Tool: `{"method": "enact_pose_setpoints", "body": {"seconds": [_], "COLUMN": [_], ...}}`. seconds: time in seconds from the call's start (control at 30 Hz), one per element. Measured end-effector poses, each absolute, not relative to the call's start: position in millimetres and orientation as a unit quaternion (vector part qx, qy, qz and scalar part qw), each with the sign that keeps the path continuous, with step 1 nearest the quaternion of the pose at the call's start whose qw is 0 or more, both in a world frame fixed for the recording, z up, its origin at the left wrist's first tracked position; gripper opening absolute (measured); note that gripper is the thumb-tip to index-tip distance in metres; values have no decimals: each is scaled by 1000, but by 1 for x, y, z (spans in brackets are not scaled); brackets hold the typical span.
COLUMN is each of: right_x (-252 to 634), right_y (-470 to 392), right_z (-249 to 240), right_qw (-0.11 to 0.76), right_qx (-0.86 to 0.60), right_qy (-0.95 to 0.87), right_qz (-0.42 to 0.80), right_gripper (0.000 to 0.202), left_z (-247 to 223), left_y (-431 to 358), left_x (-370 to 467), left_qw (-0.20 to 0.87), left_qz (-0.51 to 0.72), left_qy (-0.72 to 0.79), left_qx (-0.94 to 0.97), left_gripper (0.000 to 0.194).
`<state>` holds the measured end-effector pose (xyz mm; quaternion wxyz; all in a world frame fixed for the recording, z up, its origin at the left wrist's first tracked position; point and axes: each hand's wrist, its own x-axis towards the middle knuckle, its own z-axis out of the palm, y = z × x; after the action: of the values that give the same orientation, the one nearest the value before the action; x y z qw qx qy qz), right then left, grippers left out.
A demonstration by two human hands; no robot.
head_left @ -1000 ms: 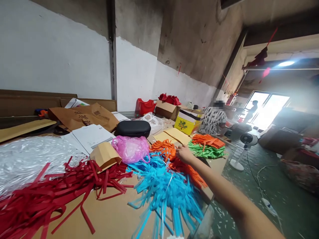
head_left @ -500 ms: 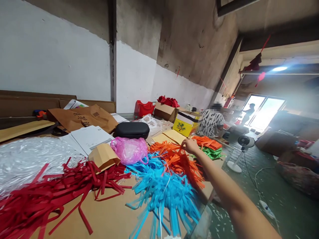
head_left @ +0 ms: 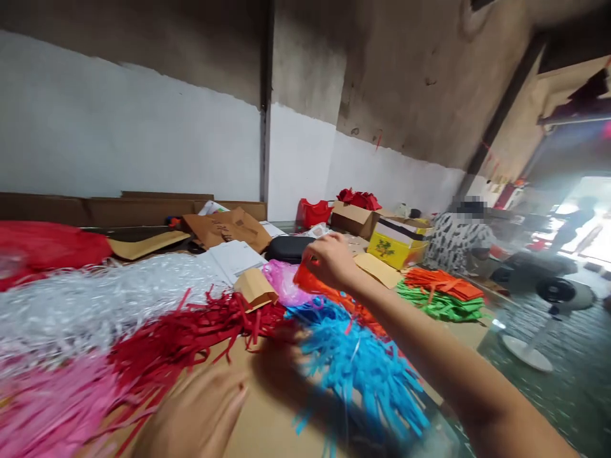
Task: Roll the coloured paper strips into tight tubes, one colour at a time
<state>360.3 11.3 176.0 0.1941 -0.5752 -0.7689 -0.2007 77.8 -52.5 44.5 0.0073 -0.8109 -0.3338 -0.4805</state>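
Observation:
My right hand (head_left: 331, 257) is closed in a pinch, raised above the middle of the table. Orange strips (head_left: 306, 281) hang from its fingers, partly hidden and blurred. Below and in front of it lies a fanned pile of blue strips (head_left: 367, 366). At the lower left, my left hand (head_left: 195, 413) is smeared by motion; its fingers look stretched out, with nothing seen in them. It is over the brown cardboard (head_left: 267, 407), close to dark red strips (head_left: 191, 337) and pink strips (head_left: 62, 404).
Silvery white strands (head_left: 109, 299) lie on the left. Behind are a small tan paper box (head_left: 256, 289), a pink plastic bag (head_left: 281, 283), a black case (head_left: 289, 249) and a yellow box (head_left: 394, 245). Green strips (head_left: 439, 302) lie right; a fan (head_left: 554, 299) stands beyond. A person (head_left: 458, 235) sits behind.
My right hand has lifted away from the orange pile and moved left, carrying orange strips. My left hand has entered at the lower left. The view has turned left.

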Motion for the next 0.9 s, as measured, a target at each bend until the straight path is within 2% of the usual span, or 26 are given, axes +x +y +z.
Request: {"method": "enact_pose_setpoints", "body": {"seconds": [0.07, 0.13, 0.23, 0.4, 0.57, 0.73, 0.83, 0.9], "right_x": [323, 299, 283, 269, 256, 241, 227, 219], "right_y": [-1, -15, -30, -37, -37, -71, -92, -96], "right_z": [163, 147, 121, 85, 65, 35, 5, -11], "right_qw": [193, 206, 251, 287, 318, 423, 413, 408], "right_qx": [-509, -446, -385, -371, -381, -458, -507, -525], "right_qy": [-823, -863, -887, -883, -861, -782, -757, -746], "right_qz": [-165, -117, -35, 34, 107, -6, -4, 26], "right_gripper": [10, 9, 12, 20, 19, 13, 23, 20], "left_z": [57, 62, 55, 32, 23, 21, 21, 20], "left_y": [-48, -43, -41, -53, -60, -53, -52, -53], "left_x": [82, 87, 83, 58, 45, 34, 32, 32], "left_qw": [40, 99, 117, 81, 12, -88, -140, -165], "left_qz": [-491, -502, -460, -425, -407, -381, -371, -362], "left_qy": [-349, -372, -378, -387, -421, -473, -484, -491], "left_qx": [-797, -774, -795, -814, -810, -789, -780, -775], "left_gripper": [23, 27, 24, 14, 23, 28, 24, 21]}}
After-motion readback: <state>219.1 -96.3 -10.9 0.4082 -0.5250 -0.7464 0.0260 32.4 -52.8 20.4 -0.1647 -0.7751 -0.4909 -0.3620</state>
